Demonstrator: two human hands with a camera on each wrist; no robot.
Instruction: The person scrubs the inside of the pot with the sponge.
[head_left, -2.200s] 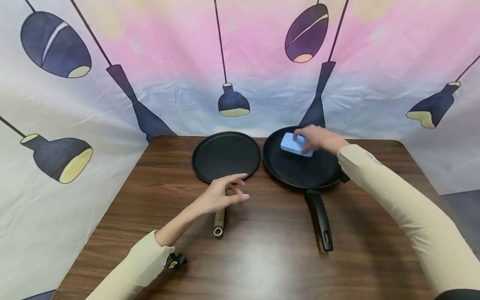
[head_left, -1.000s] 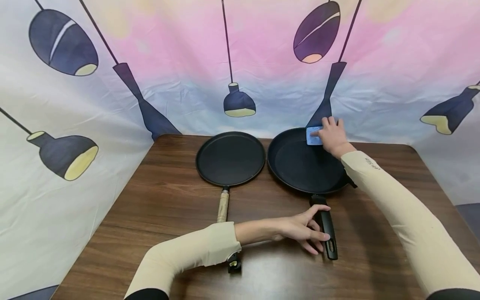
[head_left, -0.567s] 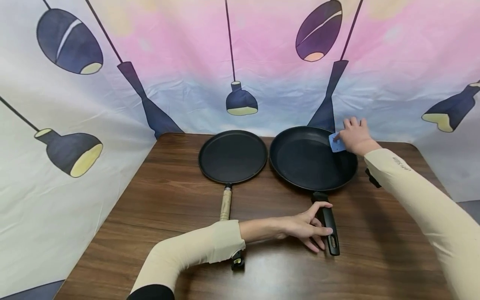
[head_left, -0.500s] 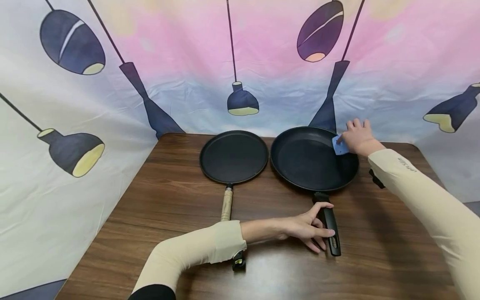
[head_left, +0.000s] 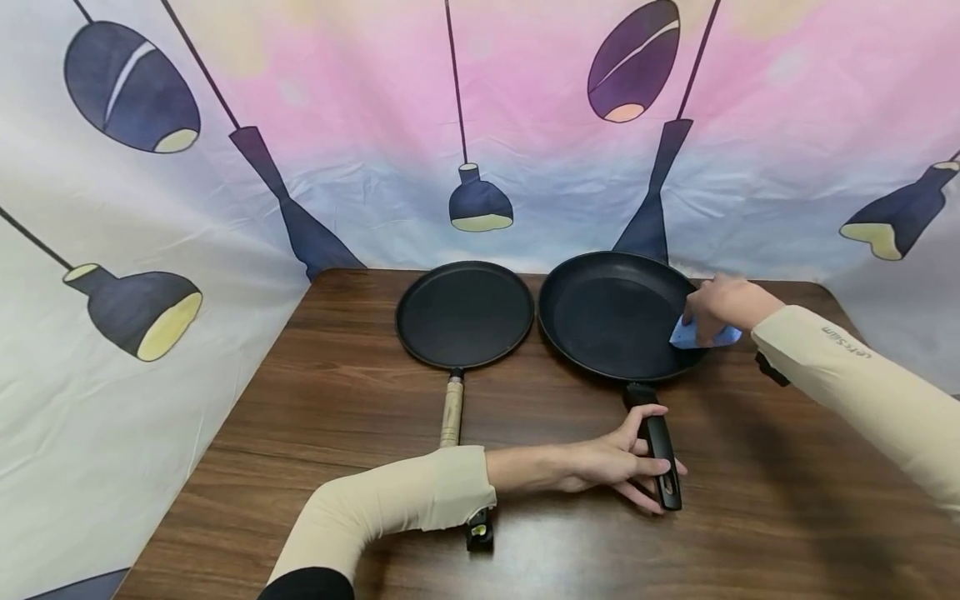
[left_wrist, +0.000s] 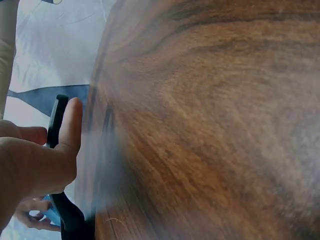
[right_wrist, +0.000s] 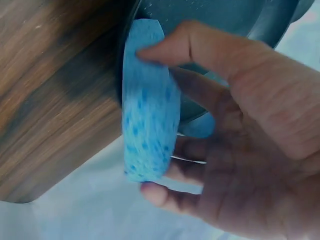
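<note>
In the head view, a deep black frying pan (head_left: 600, 329) sits at the back right of the table, its black handle (head_left: 660, 437) pointing toward me. My left hand (head_left: 603, 461) grips that handle, fingers passing beneath and around it; the left wrist view shows the handle (left_wrist: 58, 117) between thumb and fingers. My right hand (head_left: 723, 302) holds a blue sponge (head_left: 682, 336) against the pan's right inner wall, partly over the rim. Up close in the right wrist view, thumb and fingers pinch the speckled sponge (right_wrist: 147, 112), which stands on edge along the rim.
A shallow round black pan (head_left: 465, 315) lies just left of the frying pan, almost rim to rim. Its wooden handle (head_left: 452, 408) runs toward my left sleeve (head_left: 405, 492), which covers its end. Behind the table (head_left: 330, 367) hangs a cloth (head_left: 375, 150) printed with lamps.
My left hand has moved right from beside the shallow pan onto the frying pan's handle. The sponge, in my right hand, has travelled round the back rim to the pan's right side.
</note>
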